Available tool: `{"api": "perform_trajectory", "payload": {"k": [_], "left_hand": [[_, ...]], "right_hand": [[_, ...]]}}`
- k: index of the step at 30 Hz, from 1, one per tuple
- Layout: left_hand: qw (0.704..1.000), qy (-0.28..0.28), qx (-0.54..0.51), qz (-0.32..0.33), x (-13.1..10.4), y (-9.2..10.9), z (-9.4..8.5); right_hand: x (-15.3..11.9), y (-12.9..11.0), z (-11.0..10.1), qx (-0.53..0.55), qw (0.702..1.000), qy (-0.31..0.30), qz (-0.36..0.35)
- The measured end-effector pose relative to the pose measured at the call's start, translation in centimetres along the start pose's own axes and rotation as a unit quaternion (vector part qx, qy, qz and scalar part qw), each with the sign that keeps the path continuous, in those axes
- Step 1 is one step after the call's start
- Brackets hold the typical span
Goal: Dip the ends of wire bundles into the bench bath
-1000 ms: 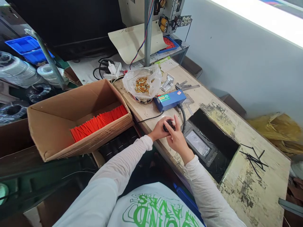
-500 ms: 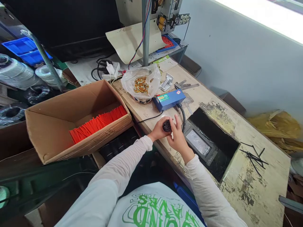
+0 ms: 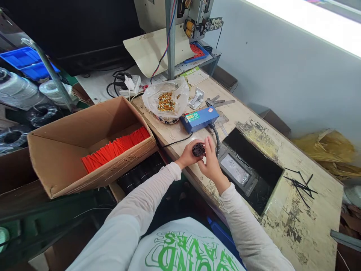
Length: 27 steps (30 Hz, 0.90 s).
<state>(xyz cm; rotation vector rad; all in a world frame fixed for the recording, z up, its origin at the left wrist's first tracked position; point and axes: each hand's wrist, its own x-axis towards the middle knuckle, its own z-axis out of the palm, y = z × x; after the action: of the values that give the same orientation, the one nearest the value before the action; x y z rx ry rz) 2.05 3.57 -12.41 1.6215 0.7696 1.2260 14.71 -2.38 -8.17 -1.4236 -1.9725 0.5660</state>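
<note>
My left hand [image 3: 187, 155] is closed round a bundle of thin black pieces [image 3: 198, 149], whose ends face up. Beside it, my right hand [image 3: 211, 162] has its fingers stretched along the right side of the bundle, thumb near its lower edge. Both hands are above the front edge of the wooden table. Just behind them lies a blue box-shaped device [image 3: 199, 119] with a black corrugated hose [image 3: 216, 139]. To the right, a metal-framed pot [image 3: 235, 169] with a shiny surface sits in a dark table opening.
An open cardboard box [image 3: 93, 128] with red strips [image 3: 117, 148] is at the left. A plastic bag [image 3: 180, 92] of small gold pieces, calipers [image 3: 220, 102] and a metal post [image 3: 170, 45] are farther back. Loose black sticks [image 3: 301, 184] lie at the right.
My right fingers have straightened and drawn together beside the bundle, showing more of its ends. The whole view has shifted slightly.
</note>
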Motion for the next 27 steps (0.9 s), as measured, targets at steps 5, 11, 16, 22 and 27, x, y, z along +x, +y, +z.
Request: {"api": "perform_trajectory", "payload": {"k": [5, 11, 16, 22, 27], "left_hand": [[0.997, 0.012, -0.063, -0.047, 0.2, 1.0, 0.3], [0.976, 0.076, -0.175, -0.107, 0.4, 3.4, 0.7], [0.937, 0.137, -0.249, -0.204, -0.2, 4.9, 0.9], [0.929, 0.193, -0.225, -0.222, -0.8, 6.0, 1.1], [0.935, 0.263, -0.133, -0.198, -1.4, 6.4, 2.5]], "right_hand": [[0.1, 0.1, 0.1, 0.108, 0.993, 0.019, 0.044], [0.4, -1.0, -1.3, 0.250, 0.966, 0.016, 0.064], [-0.2, -1.0, -3.5, 0.223, 0.972, 0.032, 0.069], [-1.9, -1.2, -2.1, 0.018, 0.994, -0.026, 0.103], [-2.2, -2.2, 1.3, -0.029, 0.994, -0.015, 0.106]]}}
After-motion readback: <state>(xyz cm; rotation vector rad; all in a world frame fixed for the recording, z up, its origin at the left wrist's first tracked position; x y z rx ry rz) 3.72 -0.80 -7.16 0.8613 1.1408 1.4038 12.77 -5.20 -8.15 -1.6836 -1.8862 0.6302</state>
